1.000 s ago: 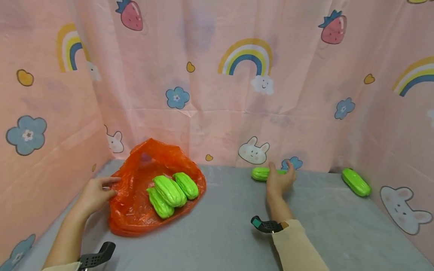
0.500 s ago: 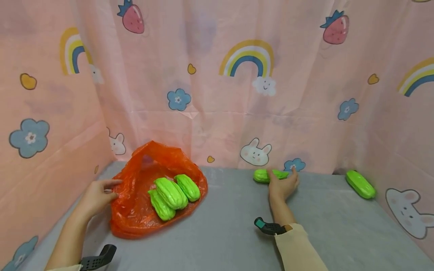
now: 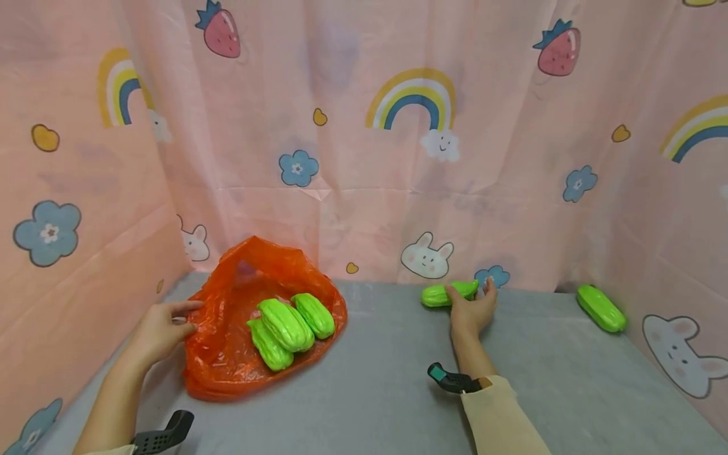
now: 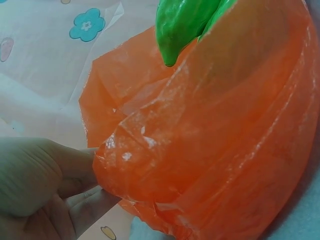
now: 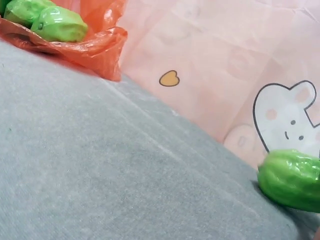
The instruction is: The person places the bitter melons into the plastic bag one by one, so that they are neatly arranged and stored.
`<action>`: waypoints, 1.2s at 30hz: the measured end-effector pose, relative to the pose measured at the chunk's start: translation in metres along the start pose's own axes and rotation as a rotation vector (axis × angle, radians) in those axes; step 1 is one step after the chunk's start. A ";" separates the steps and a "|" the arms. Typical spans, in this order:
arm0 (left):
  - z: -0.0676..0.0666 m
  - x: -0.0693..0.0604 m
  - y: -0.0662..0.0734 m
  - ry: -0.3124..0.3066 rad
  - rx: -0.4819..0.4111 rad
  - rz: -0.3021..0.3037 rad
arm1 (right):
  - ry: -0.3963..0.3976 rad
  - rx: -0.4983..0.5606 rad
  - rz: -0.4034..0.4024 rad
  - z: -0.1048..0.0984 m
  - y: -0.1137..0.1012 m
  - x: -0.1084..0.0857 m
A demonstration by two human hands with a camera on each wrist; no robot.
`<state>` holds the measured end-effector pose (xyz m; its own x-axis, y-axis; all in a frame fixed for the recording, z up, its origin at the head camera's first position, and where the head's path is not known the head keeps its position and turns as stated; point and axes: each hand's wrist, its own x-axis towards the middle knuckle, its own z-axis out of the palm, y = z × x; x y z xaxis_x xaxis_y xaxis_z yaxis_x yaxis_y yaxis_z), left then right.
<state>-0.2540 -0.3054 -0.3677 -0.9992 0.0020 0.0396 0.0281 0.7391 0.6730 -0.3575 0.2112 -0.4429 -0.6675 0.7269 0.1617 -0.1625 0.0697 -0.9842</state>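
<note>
My left hand [image 3: 162, 332] pinches the left edge of an orange-red plastic bag [image 3: 218, 379] between thumb and fingers. In the left wrist view, the bag's crumpled film [image 4: 200, 165] fills much of the picture. Three bright green ribbed gourds [image 3: 287, 325] lie together in the bag's wide mouth. At the back of the table, my right hand [image 3: 472, 313] has its thumb and fingers around another green gourd [image 3: 436, 296], which is slightly tilted, right end up. That gourd [image 5: 290, 180] shows at the right wrist view's edge; most of the hand is out of that view.
A further green gourd [image 3: 601, 308] lies at the far right beside the side curtain. Pink patterned curtain [image 3: 364, 208] encloses the back and both sides of the grey table [image 3: 375, 392].
My right hand has settled closer around the back gourd, and that gourd has turned slightly, its right end rising. My left hand and the bag stay in place.
</note>
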 end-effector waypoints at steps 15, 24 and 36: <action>0.000 0.003 0.001 -0.002 0.005 0.000 | -0.156 0.069 -0.071 0.001 -0.018 -0.002; 0.001 0.003 0.003 0.000 0.004 0.008 | -0.250 0.145 -0.077 0.004 -0.047 -0.007; 0.000 0.001 0.006 0.003 0.012 0.005 | -0.521 0.206 -0.085 0.011 -0.080 -0.021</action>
<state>-0.2548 -0.3008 -0.3641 -0.9990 0.0039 0.0454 0.0331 0.7470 0.6640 -0.3388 0.1831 -0.3667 -0.9078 0.2879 0.3052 -0.3350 -0.0597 -0.9403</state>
